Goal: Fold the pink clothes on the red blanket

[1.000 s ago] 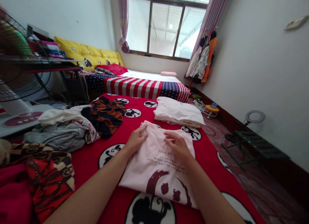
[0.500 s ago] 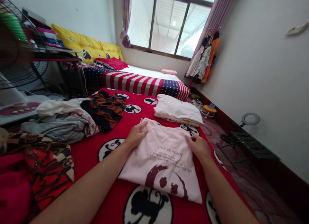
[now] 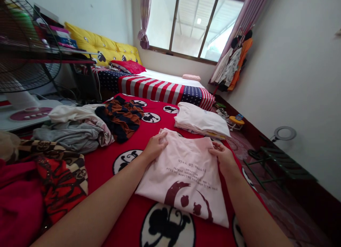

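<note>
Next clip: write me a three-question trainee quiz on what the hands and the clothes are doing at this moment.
1. True or false: both hands rest on the pink T-shirt.
2. Which hand is at the shirt's right edge? A) left hand B) right hand C) neither
3. What lies just beyond the shirt, toward the striped bed?

Key
1. True: each hand lies on the shirt, which is spread flat on the red blanket.
2. B; the left hand is at the far left corner.
3. A folded stack of clothes, white on top.
</note>
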Demonstrator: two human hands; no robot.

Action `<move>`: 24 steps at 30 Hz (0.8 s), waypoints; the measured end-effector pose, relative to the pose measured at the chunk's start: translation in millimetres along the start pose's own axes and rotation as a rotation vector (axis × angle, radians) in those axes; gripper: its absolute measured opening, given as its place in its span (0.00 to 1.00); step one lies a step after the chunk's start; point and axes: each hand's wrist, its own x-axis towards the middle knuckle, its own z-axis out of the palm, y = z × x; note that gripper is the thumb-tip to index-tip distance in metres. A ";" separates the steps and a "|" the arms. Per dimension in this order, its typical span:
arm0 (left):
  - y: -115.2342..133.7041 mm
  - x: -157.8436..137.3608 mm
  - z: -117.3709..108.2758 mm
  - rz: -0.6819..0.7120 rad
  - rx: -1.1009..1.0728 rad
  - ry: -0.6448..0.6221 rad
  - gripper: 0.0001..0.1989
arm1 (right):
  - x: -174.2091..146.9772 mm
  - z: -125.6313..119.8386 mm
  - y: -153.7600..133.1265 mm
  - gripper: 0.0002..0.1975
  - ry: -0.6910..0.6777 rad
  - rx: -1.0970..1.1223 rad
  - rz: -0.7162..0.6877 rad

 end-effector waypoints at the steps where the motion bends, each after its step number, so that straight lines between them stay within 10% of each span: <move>1: 0.1 0.1 0.1 0.004 0.004 0.001 0.28 | 3.7 -1.2 2.2 0.20 -0.020 0.112 0.029; 11: 0.1 0.7 -0.1 -0.006 0.040 0.005 0.27 | 7.5 4.0 29.5 0.16 0.153 0.064 -0.051; 16: 1.5 1.1 -0.8 0.000 0.014 0.016 0.28 | -10.3 9.8 8.7 0.13 0.218 -0.392 -0.423; 24: -8.3 4.3 -7.9 -0.080 -0.365 -0.048 0.28 | -135.5 59.7 -52.4 0.12 -0.520 -0.559 -0.782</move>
